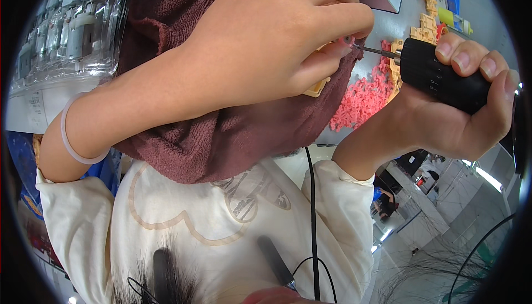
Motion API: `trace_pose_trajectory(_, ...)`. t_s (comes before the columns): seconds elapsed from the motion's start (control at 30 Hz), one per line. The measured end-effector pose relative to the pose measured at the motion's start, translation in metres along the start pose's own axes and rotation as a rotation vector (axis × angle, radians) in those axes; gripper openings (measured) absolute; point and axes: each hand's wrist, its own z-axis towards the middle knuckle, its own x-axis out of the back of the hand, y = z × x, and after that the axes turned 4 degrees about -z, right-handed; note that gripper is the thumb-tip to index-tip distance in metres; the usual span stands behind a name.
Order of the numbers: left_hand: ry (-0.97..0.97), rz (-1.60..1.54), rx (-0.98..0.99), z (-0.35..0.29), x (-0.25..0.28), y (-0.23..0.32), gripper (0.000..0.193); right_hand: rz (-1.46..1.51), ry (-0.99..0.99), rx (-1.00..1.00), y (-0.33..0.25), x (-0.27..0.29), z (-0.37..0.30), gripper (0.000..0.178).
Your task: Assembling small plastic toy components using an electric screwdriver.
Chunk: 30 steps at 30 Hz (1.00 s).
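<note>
My left hand [282,38], a pale band [65,132] on its wrist, is closed on a yellow plastic part [317,88], most of which the fingers hide. Between its thumb and fingertips a small pink piece [348,41] shows. My right hand [471,99] is wrapped around a black electric screwdriver [440,74]. Its thin metal shaft points left, and the tip reaches the pink piece at my left fingertips; whether it touches a screw I cannot make out. Beneath my left hand lies a dark red towel [221,143], draped over the table edge.
A pile of small pink plastic pieces [360,101] lies right of the towel. Several yellow plastic parts [424,27] sit behind it, near a yellow-green bottle [454,21]. At the left stands a clear plastic tray [83,38] of grey motor-like parts. A black cable [313,215] hangs in front of me.
</note>
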Motion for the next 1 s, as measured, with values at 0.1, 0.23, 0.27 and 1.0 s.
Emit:
trace_pose_trajectory(0.1,-0.002,0.027,-0.006,-0.004,-0.012,-0.014,0.024,-0.077,0.095,0.124,0.005,-0.003,-0.005,0.017)
trace_pose_trajectory(0.23,-0.134,-0.167,0.278,0.004,0.01,0.01,0.025,-0.071,0.093,0.068,0.006,-0.005,-0.006,0.017)
trace_pose_trajectory(0.27,-0.133,-0.168,0.28,0.001,0.002,0.001,0.025,-0.012,0.128,0.192,0.015,-0.002,-0.005,0.018)
trace_pose_trajectory(1.0,-0.036,0.035,-0.008,0.002,0.004,0.0,0.032,0.012,0.124,0.216,0.009,0.011,-0.011,0.02)
